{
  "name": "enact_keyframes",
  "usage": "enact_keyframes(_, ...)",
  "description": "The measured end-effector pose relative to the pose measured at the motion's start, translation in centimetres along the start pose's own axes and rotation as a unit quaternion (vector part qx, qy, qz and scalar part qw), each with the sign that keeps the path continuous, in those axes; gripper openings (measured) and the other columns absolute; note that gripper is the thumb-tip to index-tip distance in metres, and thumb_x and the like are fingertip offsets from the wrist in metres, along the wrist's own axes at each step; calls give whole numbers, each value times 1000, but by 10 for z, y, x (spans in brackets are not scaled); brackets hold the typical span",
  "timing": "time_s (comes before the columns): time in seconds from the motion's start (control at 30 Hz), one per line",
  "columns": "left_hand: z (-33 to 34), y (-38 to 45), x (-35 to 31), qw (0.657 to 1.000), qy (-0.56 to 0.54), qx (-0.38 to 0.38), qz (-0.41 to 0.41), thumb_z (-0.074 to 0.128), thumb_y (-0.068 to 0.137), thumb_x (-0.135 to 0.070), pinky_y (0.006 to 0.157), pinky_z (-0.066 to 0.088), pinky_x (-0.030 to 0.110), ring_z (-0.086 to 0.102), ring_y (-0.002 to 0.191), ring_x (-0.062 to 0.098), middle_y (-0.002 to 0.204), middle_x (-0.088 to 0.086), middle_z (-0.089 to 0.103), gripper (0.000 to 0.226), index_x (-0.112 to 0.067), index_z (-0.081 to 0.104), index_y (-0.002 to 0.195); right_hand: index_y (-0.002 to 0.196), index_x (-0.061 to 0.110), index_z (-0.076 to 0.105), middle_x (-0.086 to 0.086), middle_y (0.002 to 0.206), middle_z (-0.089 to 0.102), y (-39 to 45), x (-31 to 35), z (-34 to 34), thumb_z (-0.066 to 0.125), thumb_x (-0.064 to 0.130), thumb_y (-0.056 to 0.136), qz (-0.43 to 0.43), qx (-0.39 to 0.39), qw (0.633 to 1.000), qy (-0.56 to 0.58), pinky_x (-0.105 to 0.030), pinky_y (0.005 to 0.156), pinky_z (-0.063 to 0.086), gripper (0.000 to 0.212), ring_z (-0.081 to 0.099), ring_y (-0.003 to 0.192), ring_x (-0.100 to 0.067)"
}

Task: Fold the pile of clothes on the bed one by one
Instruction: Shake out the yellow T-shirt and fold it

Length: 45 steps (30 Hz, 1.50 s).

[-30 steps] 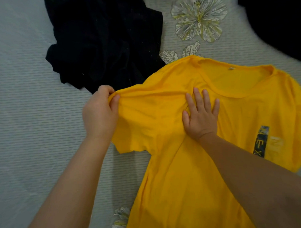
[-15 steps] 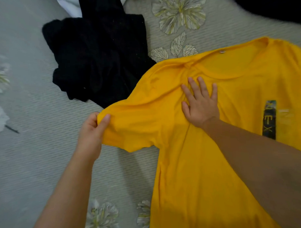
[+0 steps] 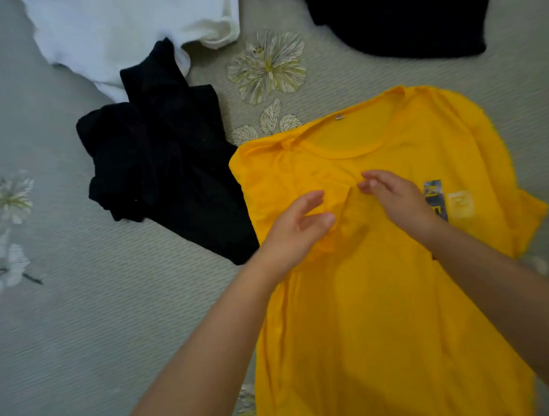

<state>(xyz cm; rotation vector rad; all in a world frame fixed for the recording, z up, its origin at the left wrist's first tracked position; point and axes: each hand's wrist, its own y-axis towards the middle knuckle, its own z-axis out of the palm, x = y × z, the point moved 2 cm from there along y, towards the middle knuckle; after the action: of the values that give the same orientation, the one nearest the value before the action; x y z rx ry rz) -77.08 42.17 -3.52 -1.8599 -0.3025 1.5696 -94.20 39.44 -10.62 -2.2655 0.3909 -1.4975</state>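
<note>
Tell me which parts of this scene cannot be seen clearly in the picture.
Head view only:
- Printed logo on the yellow cotton T-shirt: partly covered by the right hand, letters unreadable.
- Small neck label: too small to read.
- T-shirt hem: cut off by the bottom edge.
- Crumpled white garment and dark garment: cut off by the top edge.
- Left hand: blurred; contact with the cloth is unclear.

Single head-worn view looks steeply down, close above the left hand (image 3: 294, 229) and right hand (image 3: 394, 197), bed (image 3: 84, 323) beneath.
</note>
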Motion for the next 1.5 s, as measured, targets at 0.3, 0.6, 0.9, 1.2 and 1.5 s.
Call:
enact_keyframes(0.3, -27, -37, 92, 856, 476, -199, 38, 71, 77, -21, 86, 41, 34, 44, 112, 34, 125, 22, 44, 51, -11, 54, 124, 130, 6, 47, -18, 131, 47, -8, 10, 38, 65, 22, 83, -110, 47, 954, -275, -34, 99, 30, 53, 42, 121, -31)
enact_keyframes(0.6, -18, -47, 120, 779, 528, -248, 230, 48, 74, -18, 72, 30, 30, 41, 90, 22, 90, 10, 71, 25, -13, 71, 66, 113, 11, 61, -16, 121, 45, 9, 55, 63, 57, 21, 84, -147, 28, 836, -527, -41, 89, 30, 31, 35, 118, -32)
enact_keyframes(0.9, -11, -28, 122, 784, 460, -331, 252, 45, 74, -19, 65, 27, 30, 37, 81, 20, 96, 5, 38, 31, -19, 70, 92, 142, 9, 27, -11, 139, 43, 44, 122, 111, 59, 36, 86, -168, 139, 910, -352, -25, 97, 30, 70, 42, 124, -22)
enact_keyframes(1.2, -5, -36, 133, 758, 471, -265, 366, 52, 74, -14, 83, 37, 32, 42, 92, 15, 94, -4, 70, 25, -22, 62, 53, 130, 11, 44, 0, 66, 53, 79, 169, 147, 47, 10, 94, -70, 234, 933, -266, -11, 48, 44, 36, 50, 55, -5)
enact_keyframes(1.5, -24, -40, 150, 896, 302, -297, 131, 48, 86, -22, 51, 46, 19, 59, 62, 20, 68, 4, 61, 23, -11, 68, 82, 110, 7, 56, 6, 59, 46, 80, 155, 161, 58, 7, 87, -115, 233, 916, -306, -8, 45, 34, 23, 41, 51, 0)
